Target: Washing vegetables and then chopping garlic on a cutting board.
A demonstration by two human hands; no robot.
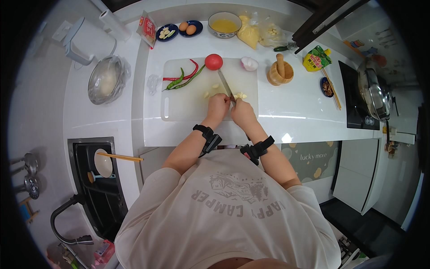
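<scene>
My right hand (243,112) grips the handle of a kitchen knife (225,83), its blade pointing away from me over a white cutting board (188,111). Close beside the blade is my left hand (219,106), fingers bent together; whatever they pinch is hidden. Cut garlic pieces (241,95) lie just past my right hand. Two loose garlic cloves (215,86) rest beyond my left hand. A tomato (213,62) sits at the board's far edge near the knife tip. Red and green chili peppers (181,79) lie at the left, and a peeled onion piece (249,63) at the far right.
A wooden mortar with pestle (280,72) stands right of the board. Behind are a bowl of yellow liquid (224,25), eggs (187,28) and a garlic dish (167,33). A covered metal bowl (105,80) and sink (90,144) are left; a pan (373,90) sits right.
</scene>
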